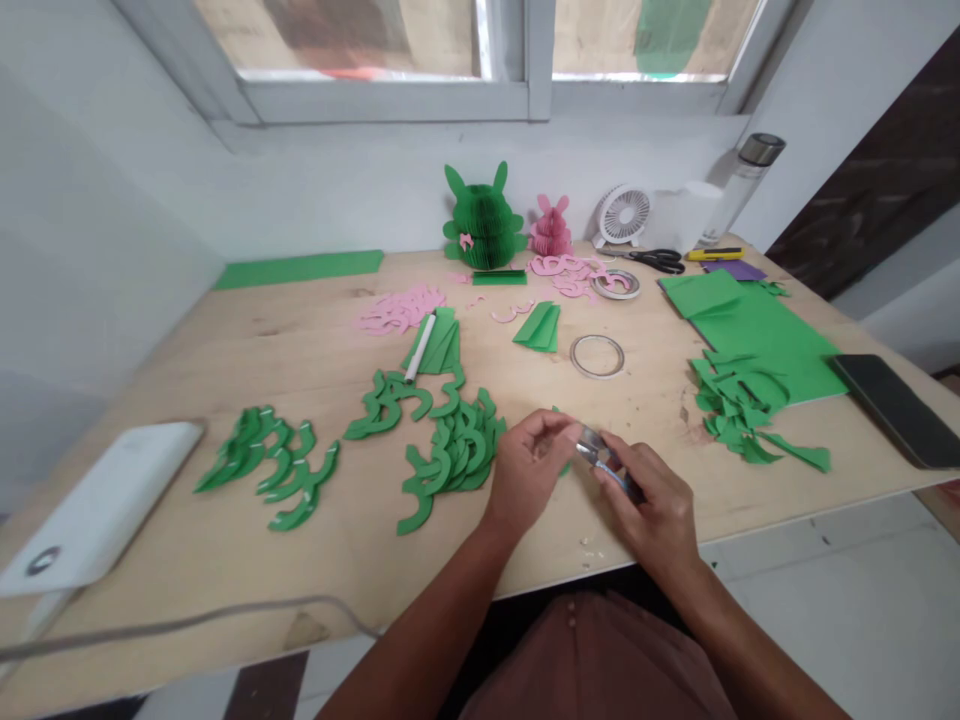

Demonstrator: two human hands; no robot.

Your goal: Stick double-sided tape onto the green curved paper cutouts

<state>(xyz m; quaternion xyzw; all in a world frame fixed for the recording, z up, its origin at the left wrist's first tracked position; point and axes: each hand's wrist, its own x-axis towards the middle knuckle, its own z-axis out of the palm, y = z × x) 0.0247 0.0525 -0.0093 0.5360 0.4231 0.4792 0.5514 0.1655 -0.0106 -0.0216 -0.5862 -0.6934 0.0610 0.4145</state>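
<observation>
My left hand (525,465) is closed in a pinch on a small green paper piece (564,468), most of it hidden by the fingers. In my right hand (660,500) is a small silver-and-dark hand tool (598,452); its exact kind is hard to make out. The tool's shiny end meets my left fingertips. Just left of my left hand lies a heap of curved green paper cutouts (457,445). Farther left are more green curved cutouts (281,465) with whitish strips across them.
Behind my hands lie a tape ring (597,356), folded green paper (538,328) and a white pen (421,348). Green scraps (742,400) and a phone (896,410) are at right. A green honeycomb paper figure (484,225) stands by the wall. A white device (105,500) occupies the left edge.
</observation>
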